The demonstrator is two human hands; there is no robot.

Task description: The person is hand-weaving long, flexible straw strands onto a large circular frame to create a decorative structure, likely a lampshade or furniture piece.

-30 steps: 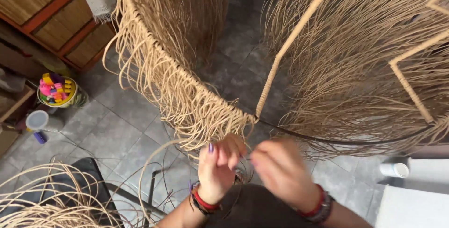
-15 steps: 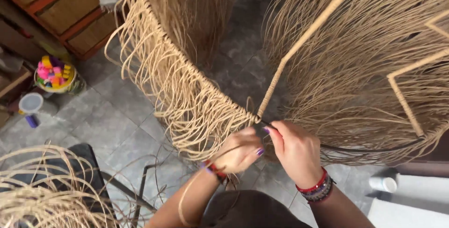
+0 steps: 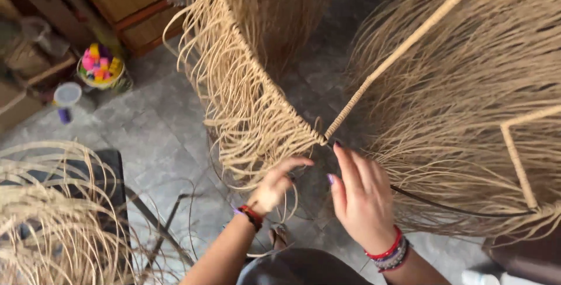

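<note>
1. Head view: the left hand (image 3: 274,188) was raised under the tan fringe of loose natural fibre strands (image 3: 251,127) that hung from the wrapped hoop rim (image 3: 274,98). Its fingers were curled together, and they seemed to pinch a strand, though motion blur left that uncertain.
2. The right hand (image 3: 361,200) stood just beside the junction where the straight fibre-wrapped rod (image 3: 403,45) met the rim. Its fingers were extended and slightly apart, the tips touching the strands there and clamped on nothing visible.
3. Judged from this, doing the work well called for keeping one strand taut in the left hand while the right steadied the joint, so that the wrap lay snug against its neighbours.
4. A dark thin wire (image 3: 444,206) ran below the right hand and the dense hanging fibres crowded the joint, so neighbouring strands could easily snag.
5. Around them were a grey tiled floor (image 3: 146,127), a bowl of bright coloured pieces (image 3: 99,66), a small white cup (image 3: 66,95) and another bundle of pale fibre (image 3: 47,221) at the lower left.
</note>
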